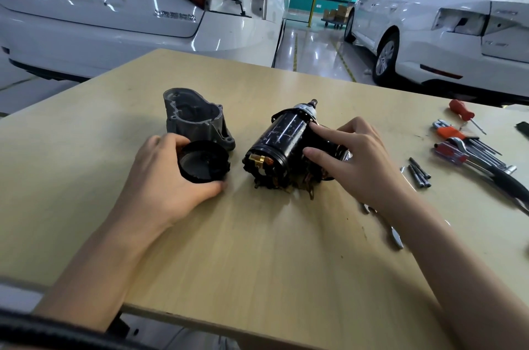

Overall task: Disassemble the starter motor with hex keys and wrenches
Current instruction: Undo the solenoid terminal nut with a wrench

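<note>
— Starter motor body point(282, 146), where does it lie?

— On its side near the middle of the light wooden table point(257, 249), black cylinder, open end toward the viewer, with copper brush parts and a brass piece showing at that end. The shaft end points away, toward the white cars.

— And the hands?

— The right hand point(357, 157) rests on the right flank of the body, fingers spread and nearly straight, fingertips pressing the casing rather than wrapping it. The left hand point(169, 178) grasps a round black end cap point(203, 162), thumb under its near rim and fingers curled round the far side; the cap sits just left of the motor's open end, apart from it.

— Anything behind the cap?

— A grey cast aluminium drive-end housing point(194, 117), standing on the table, just touching or nearly touching the cap's far edge; I cannot tell which.

— Tools?

— Well off to the right: a set of hex keys point(483, 149) in an orange holder, a red-handled screwdriver point(462, 113), and several long through bolts point(419, 172) lying loose. A chrome wrench point(396, 238) shows partly under the right forearm.
</note>
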Demonstrator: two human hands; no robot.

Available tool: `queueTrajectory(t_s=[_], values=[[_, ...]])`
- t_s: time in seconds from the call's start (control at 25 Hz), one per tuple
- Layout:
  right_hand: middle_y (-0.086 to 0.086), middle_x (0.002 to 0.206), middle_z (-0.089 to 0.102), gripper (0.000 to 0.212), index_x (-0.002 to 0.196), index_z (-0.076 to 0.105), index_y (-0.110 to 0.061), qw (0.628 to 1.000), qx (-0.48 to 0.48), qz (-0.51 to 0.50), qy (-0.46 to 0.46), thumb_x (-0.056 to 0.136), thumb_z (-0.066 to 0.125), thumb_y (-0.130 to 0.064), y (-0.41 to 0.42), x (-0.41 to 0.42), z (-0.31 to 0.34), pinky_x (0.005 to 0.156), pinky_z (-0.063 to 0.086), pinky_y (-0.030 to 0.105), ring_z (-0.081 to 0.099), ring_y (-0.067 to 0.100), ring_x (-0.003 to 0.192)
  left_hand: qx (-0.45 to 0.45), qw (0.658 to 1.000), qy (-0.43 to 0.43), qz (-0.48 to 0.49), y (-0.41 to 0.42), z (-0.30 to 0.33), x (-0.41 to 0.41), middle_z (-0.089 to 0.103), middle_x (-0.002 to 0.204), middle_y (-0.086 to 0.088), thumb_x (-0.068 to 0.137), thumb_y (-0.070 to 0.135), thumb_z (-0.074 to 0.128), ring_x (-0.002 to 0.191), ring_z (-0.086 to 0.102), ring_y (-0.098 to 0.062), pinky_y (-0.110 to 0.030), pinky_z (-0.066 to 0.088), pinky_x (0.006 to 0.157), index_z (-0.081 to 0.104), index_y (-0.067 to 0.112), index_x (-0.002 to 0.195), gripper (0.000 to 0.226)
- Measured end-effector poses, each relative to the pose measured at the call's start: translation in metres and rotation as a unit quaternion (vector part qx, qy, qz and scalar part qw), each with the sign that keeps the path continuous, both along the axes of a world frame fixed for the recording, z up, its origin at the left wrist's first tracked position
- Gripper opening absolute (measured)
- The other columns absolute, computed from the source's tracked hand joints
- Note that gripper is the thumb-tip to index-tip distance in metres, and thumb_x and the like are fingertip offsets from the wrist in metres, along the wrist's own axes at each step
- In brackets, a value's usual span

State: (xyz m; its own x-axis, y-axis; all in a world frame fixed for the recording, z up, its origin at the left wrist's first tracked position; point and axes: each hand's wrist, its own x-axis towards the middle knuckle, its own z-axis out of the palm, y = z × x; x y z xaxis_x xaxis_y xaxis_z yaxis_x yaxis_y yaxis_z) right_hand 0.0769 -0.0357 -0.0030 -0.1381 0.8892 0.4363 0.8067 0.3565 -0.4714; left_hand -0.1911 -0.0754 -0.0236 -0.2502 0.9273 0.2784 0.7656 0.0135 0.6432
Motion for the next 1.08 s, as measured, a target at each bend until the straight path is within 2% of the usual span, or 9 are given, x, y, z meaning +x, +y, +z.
queueTrajectory(t_s=[0.16, 0.28, 0.36, 0.44, 0.56, 0.68, 0.84, 0.96, 1.08], values=[[-0.018, 0.091, 0.04, 0.063, 0.129, 0.057, -0.037, 1.0, -0.008, 0.004, -0.007, 0.074, 0.053, -0.067, 0.001, 0.001, 0.0, 0.087, 0.028, 0.023, 0.04, 0.01, 0.102, 0.041, 0.999, 0.034, 0.009, -0.003, 0.002, 0.005, 0.045, 0.114, 0.0, 0.054, 0.036, 0.091, 0.113, 0.046, -0.025, -0.036, 0.04, 0.094, 0.047, 0.015, 0.127, 0.088], [-0.013, 0.098, 0.043, 0.074, 0.133, 0.054, -0.037, 0.999, -0.021, 0.016, -0.03, 0.071, 0.041, -0.076, 0.0, 0.005, 0.0, 0.093, 0.032, 0.027, 0.042, 0.011, 0.108, 0.12, 0.985, 0.109, -0.051, -0.009, 0.006, 0.015, 0.046, 0.126, -0.007, 0.053, 0.034, 0.089, 0.119, 0.042, -0.028, -0.041, 0.034, 0.099, 0.047, 0.015, 0.132, 0.092], [-0.011, 0.109, 0.044, 0.077, 0.135, 0.052, -0.037, 0.998, -0.044, 0.043, -0.034, 0.07, 0.041, -0.077, -0.003, 0.012, 0.001, 0.099, 0.034, 0.029, 0.044, 0.011, 0.113, 0.154, 0.966, 0.167, -0.121, -0.009, 0.01, 0.022, 0.052, 0.128, -0.005, 0.054, 0.033, 0.089, 0.118, 0.045, -0.027, -0.035, 0.029, 0.098, 0.05, 0.015, 0.132, 0.089], [-0.011, 0.118, 0.043, 0.078, 0.137, 0.049, -0.041, 0.993, -0.07, 0.09, -0.026, 0.068, 0.049, -0.076, -0.006, 0.022, 0.002, 0.102, 0.035, 0.03, 0.043, 0.008, 0.118, 0.143, 0.955, 0.167, -0.199, -0.004, 0.016, 0.029, 0.058, 0.124, 0.001, 0.06, 0.031, 0.088, 0.115, 0.052, -0.019, -0.026, 0.028, 0.097, 0.053, 0.019, 0.132, 0.081], [-0.016, 0.127, 0.037, 0.077, 0.138, 0.04, -0.051, 0.984, -0.104, 0.14, -0.043, 0.067, 0.067, -0.067, -0.009, 0.031, 0.004, 0.101, 0.036, 0.022, 0.04, -0.001, 0.118, 0.106, 0.947, 0.099, -0.288, 0.008, 0.025, 0.038, 0.062, 0.123, 0.006, 0.066, 0.025, 0.087, 0.11, 0.056, -0.007, -0.015, 0.036, 0.097, 0.053, 0.023, 0.135, 0.077], [-0.02, 0.129, 0.032, 0.081, 0.137, 0.038, -0.051, 0.984, -0.072, 0.124, -0.108, 0.067, 0.077, -0.052, -0.007, 0.026, 0.0, 0.082, 0.034, 0.009, 0.044, -0.003, 0.106, 0.061, 0.946, 0.077, -0.31, 0.02, 0.03, 0.039, 0.064, 0.12, 0.006, 0.062, 0.026, 0.09, 0.105, 0.061, -0.007, -0.016, 0.042, 0.091, 0.051, 0.025, 0.136, 0.083], [-0.005, 0.127, 0.045, 0.067, 0.134, 0.052, -0.033, 0.99, -0.003, 0.101, -0.094, 0.075, 0.078, -0.019, -0.004, 0.021, -0.003, 0.08, 0.036, 0.019, 0.053, 0.013, 0.098, 0.017, 0.944, 0.063, -0.323, 0.025, 0.025, 0.039, 0.055, 0.121, 0.013, 0.06, 0.023, 0.091, 0.107, 0.054, -0.002, 0.002, 0.033, 0.085, 0.042, 0.028, 0.139, 0.093], [-0.003, 0.12, 0.052, 0.064, 0.129, 0.059, -0.028, 0.994, 0.006, 0.103, -0.045, 0.071, 0.083, -0.016, -0.003, 0.022, -0.006, 0.086, 0.049, 0.036, 0.059, 0.018, 0.094, 0.024, 0.947, 0.087, -0.307, 0.024, 0.023, 0.047, 0.054, 0.126, 0.009, 0.059, 0.029, 0.09, 0.111, 0.05, -0.007, -0.012, 0.034, 0.087, 0.04, 0.026, 0.137, 0.093], [-0.011, 0.111, 0.056, 0.065, 0.121, 0.063, -0.036, 0.994, 0.012, 0.111, 0.019, 0.064, 0.087, -0.015, 0.0, 0.021, -0.004, 0.084, 0.052, 0.039, 0.06, 0.011, 0.091, 0.004, 0.953, 0.073, -0.293, 0.023, 0.027, 0.05, 0.056, 0.121, 0.013, 0.052, 0.051, 0.087, 0.108, 0.054, -0.004, -0.019, 0.04, 0.088, 0.043, 0.028, 0.132, 0.094]])
